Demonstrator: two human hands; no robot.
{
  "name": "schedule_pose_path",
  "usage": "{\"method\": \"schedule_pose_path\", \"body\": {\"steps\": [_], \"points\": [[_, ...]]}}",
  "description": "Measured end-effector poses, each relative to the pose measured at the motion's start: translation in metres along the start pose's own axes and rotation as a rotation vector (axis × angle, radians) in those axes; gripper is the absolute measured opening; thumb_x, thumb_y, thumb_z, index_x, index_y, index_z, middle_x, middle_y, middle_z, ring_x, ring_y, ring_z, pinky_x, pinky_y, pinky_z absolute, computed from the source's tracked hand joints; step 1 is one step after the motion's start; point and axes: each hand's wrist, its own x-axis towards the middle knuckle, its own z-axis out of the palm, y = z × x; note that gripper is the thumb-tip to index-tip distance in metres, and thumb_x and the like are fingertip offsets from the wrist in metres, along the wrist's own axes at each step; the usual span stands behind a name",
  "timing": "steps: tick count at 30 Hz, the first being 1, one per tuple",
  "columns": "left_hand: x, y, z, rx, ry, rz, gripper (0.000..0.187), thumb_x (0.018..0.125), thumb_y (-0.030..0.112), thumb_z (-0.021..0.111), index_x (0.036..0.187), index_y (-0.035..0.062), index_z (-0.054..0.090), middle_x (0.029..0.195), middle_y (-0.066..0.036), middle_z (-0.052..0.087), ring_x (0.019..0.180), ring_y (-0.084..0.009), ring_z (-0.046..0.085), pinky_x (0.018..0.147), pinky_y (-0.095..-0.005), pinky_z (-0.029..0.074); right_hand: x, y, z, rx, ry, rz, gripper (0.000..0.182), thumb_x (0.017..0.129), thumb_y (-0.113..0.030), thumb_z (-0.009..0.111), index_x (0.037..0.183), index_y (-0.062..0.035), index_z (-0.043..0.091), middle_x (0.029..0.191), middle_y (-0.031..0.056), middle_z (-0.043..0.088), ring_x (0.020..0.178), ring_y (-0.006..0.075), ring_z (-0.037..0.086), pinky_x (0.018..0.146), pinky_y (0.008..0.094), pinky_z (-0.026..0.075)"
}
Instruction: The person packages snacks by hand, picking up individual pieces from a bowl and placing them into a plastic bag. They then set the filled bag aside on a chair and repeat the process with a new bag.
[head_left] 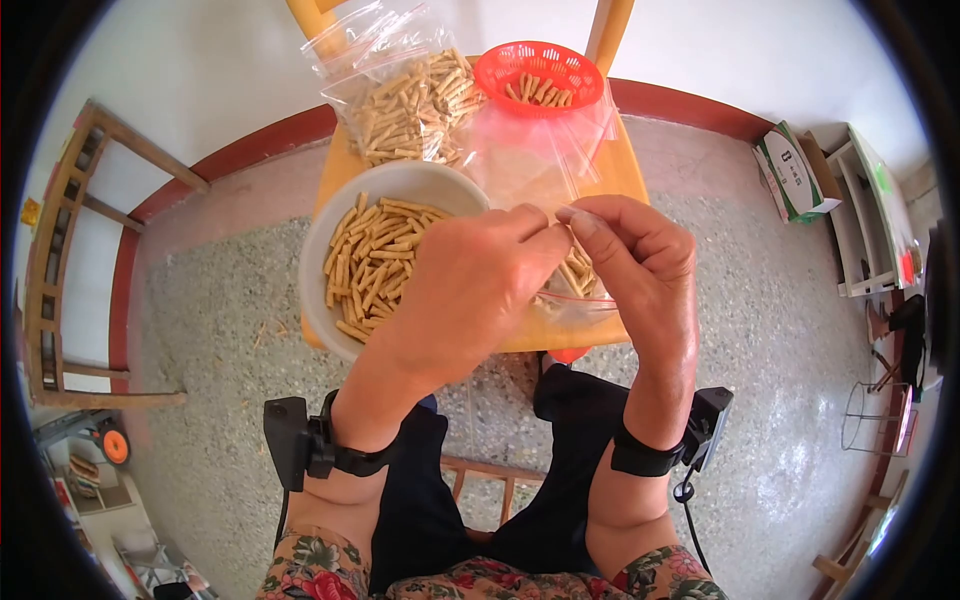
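Observation:
My left hand [475,280] and my right hand [640,265] meet above the wooden chair seat [480,338], fingers pinched. What the fingertips grip is too small to make out. Just below them lies a clear plastic bag [580,308] with a red seal line and some stick pieces inside. To the left stands a white bowl [318,270] of short tan sticks [370,265], partly covered by my left hand. Behind it rests a filled clear zip bag [415,105]. A red basket [490,75] at the back holds a few sticks [540,92]. Flat empty bags [515,150] lie in front of it.
A wooden frame [45,270] leans at the left wall. At the right are a cardboard box [797,175] and a white shelf unit [870,215]. Crumbs lie on the speckled floor [240,330]. Black devices [290,440] are strapped to both forearms.

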Motion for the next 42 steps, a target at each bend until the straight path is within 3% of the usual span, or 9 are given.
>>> {"method": "schedule_pose_path", "body": {"steps": [5,9,12,14,18,23,36,38,42], "points": [[-0.004,-0.011,-0.015,-0.148,0.268,-0.05,0.01,0.074,-0.004,0.06,0.083,-0.0003,0.059,0.073,-0.008,0.059,0.058,-0.0162,0.055,0.053,-0.026,0.042,0.001,-0.003,-0.006,-0.067,0.073,0.041,0.01,0.084,-0.007,0.058,0.086,0.0023,0.062,0.063,-0.006,0.052,0.058,-0.0004,0.042,0.05,0.0165,0.033],[-0.015,-0.043,-0.032,-0.046,0.273,-0.206,0.009,0.076,-0.002,0.06,0.084,-0.0011,0.059,0.071,-0.008,0.058,0.057,-0.0112,0.052,0.052,-0.0235,0.04,0.004,-0.001,-0.008,0.002,0.251,0.021,0.011,0.085,-0.008,0.057,0.087,0.0017,0.063,0.064,-0.007,0.051,0.057,-0.0006,0.039,0.049,0.0151,0.03],[-0.026,-0.069,-0.035,-0.007,0.156,-0.428,0.011,0.076,-0.002,0.059,0.086,-0.0003,0.06,0.072,-0.01,0.059,0.056,-0.0132,0.053,0.053,-0.0245,0.041,0.002,-0.002,-0.01,0.057,0.261,-0.007,0.012,0.085,-0.008,0.057,0.088,0.0016,0.063,0.066,-0.0071,0.052,0.057,-0.0004,0.038,0.049,0.0149,0.029],[-0.03,-0.081,-0.03,-0.02,0.093,-0.436,0.009,0.075,0.004,0.058,0.084,0.0038,0.059,0.079,-0.014,0.06,0.067,-0.0298,0.057,0.06,-0.0358,0.044,0.002,-0.005,-0.008,0.053,0.223,0.028,0.012,0.085,-0.008,0.057,0.087,0.0016,0.063,0.067,-0.0069,0.052,0.058,-0.0001,0.039,0.049,0.0151,0.03],[-0.037,-0.092,-0.017,0.024,-0.011,-0.289,0.012,0.074,0.002,0.058,0.086,0.0033,0.06,0.08,-0.011,0.059,0.066,-0.0249,0.057,0.06,-0.0313,0.045,0.004,-0.004,0.0,0.017,0.134,0.059,0.012,0.085,-0.008,0.058,0.086,0.0025,0.062,0.069,-0.0052,0.055,0.061,0.0002,0.043,0.053,0.0154,0.035],[-0.04,-0.089,-0.015,0.271,-0.318,-0.318,0.008,0.068,0.003,0.058,0.076,0.0047,0.058,0.078,-0.011,0.056,0.079,-0.0321,0.055,0.068,-0.0402,0.042,0.003,-0.004,0.002,0.054,0.104,0.083,0.011,0.084,-0.007,0.059,0.087,0.0032,0.062,0.071,-0.0038,0.057,0.064,0.0008,0.047,0.055,0.0155,0.037],[-0.04,-0.088,-0.015,0.17,-0.329,-0.348,0.006,0.065,0.003,0.06,0.071,0.0022,0.059,0.078,-0.014,0.058,0.078,-0.033,0.056,0.069,-0.0391,0.044,0.003,-0.005,0.002,0.046,0.077,0.096,0.011,0.083,-0.006,0.059,0.086,0.0037,0.062,0.072,-0.0025,0.058,0.066,0.0017,0.049,0.057,0.0166,0.04],[-0.042,-0.093,-0.016,0.002,-0.205,-0.413,0.011,0.069,0.003,0.062,0.08,0.0033,0.06,0.072,-0.007,0.059,0.064,-0.0179,0.057,0.058,-0.0282,0.044,0.003,-0.006,0.003,0.038,0.079,0.117,0.011,0.083,-0.006,0.059,0.086,0.0038,0.062,0.071,-0.0024,0.058,0.065,0.0017,0.049,0.057,0.0167,0.04],[-0.036,-0.091,-0.026,-0.471,-0.067,-0.577,0.007,0.075,0.005,0.062,0.081,0.002,0.06,0.072,-0.006,0.062,0.055,-0.008,0.053,0.05,-0.0206,0.042,0.004,-0.006,0.002,0.009,0.065,0.102,0.011,0.084,-0.006,0.059,0.085,0.0039,0.061,0.069,-0.0027,0.058,0.064,0.0013,0.049,0.056,0.0165,0.039]]}}
